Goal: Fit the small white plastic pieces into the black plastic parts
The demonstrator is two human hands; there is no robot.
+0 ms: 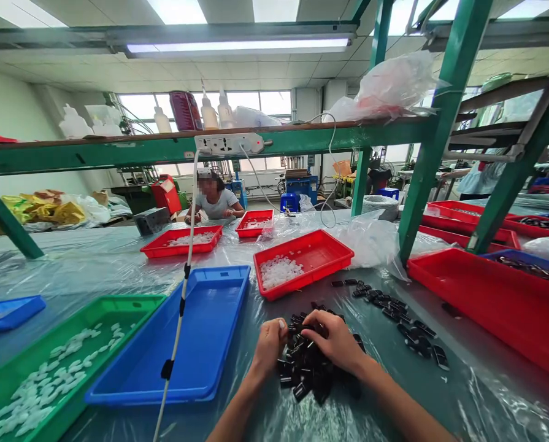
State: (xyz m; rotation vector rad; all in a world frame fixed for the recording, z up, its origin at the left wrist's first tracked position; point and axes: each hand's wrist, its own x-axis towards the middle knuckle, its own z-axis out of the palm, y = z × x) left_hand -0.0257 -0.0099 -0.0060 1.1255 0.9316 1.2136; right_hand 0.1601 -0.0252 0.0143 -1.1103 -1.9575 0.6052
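Note:
A heap of small, glossy black pieces (pixel 318 374) lies on the plastic-covered table before me. At its left edge is my left hand (pixel 268 347), its fingers closed; a small white spot shows at the fingertips, and what they hold I cannot make out. My right hand (pixel 333 339) reaches over the top of the heap from the right. Its thumb and forefinger curl round a small black piece among the others. Beyond the heap, a red tray (pixel 324 248) holds small white translucent pieces (pixel 278 272). More black pieces (pixel 387 304) lie in a loose line to the right.
To the left stand a blue tray (pixel 205 331) and a green tray (pixel 118 307) with white pieces. A white cable (pixel 177 337) hangs down across the blue tray. Large red trays (pixel 495 307) and a green post (pixel 444 123) are at right. A person (pixel 218 202) sits opposite.

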